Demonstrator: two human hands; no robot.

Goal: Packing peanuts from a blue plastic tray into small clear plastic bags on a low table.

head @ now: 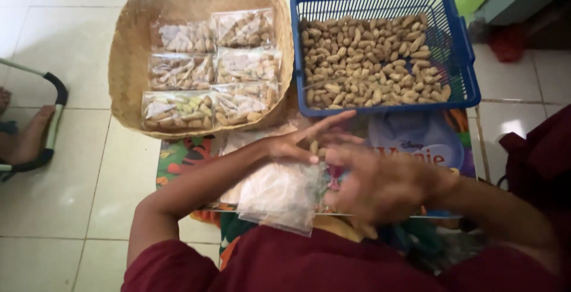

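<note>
A small clear plastic bag (279, 194) was held between the two hands above the near edge of a low desk (178, 155) with a colourful printed top. The bag hung limp, its lower corner reaching toward the maroon clothing (297, 265) of the person. A few peanuts (314, 147) in the shell were seen just at the bag's mouth, between the fingers. The left hand (297, 143) was placed at the top of the bag, thumb and some fingers pinched on its rim while the forefinger was stretched out straight toward the far right. The right hand (375, 182) was blurred; its fingers were curled loosely beside the bag's mouth, and whether anything was gripped in them could not be told.

Under the bag, a few more empty clear bags (253, 140) were laid flat on the desk.

At the far right edge of the desk a blue plastic basket (458, 42) with latticed walls was set, filled with a bed of loose unshelled peanuts (369, 60). Just beside it, at the far left, a round woven tray (128, 60) of pale straw was placed, partly overhanging the desk. In it six filled and closed clear packets of peanuts (211, 69) were laid in two rows, touching one another.

The desk stood on a pale tiled floor (71, 167). At the left edge of the view another person's bare foot (30, 134) was seen, next to a curved tube frame with black padding (56, 95).
</note>
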